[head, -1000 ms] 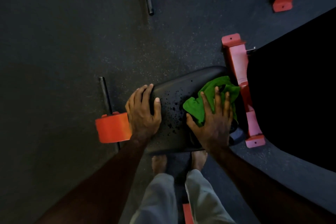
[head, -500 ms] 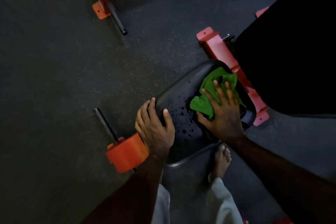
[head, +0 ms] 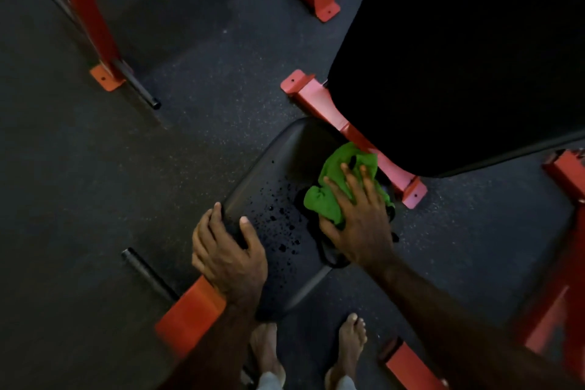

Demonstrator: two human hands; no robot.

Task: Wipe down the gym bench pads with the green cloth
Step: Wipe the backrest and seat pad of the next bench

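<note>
Both your hands on seat pad (head: pixel 278 174) of bench. Right hand (head: pixel 357 215) presses green cloth (head: pixel 332 196) flat, fingers spread, at pad's far end beside red frame (head: pixel 389 168). Left hand (head: pixel 228 250) grips pad's near edge, fingers curled. Droplets (head: pixel 281 225) between hands.

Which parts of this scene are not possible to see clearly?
Head view only:
- Seat pad under the green cloth: covered by cloth and right hand.
- Back pad: too dark to see any surface detail, and cut off by the frame edge.
- Left hand fingertips: wrapped over the pad's edge.
- Red frame, right: blurred.
</note>
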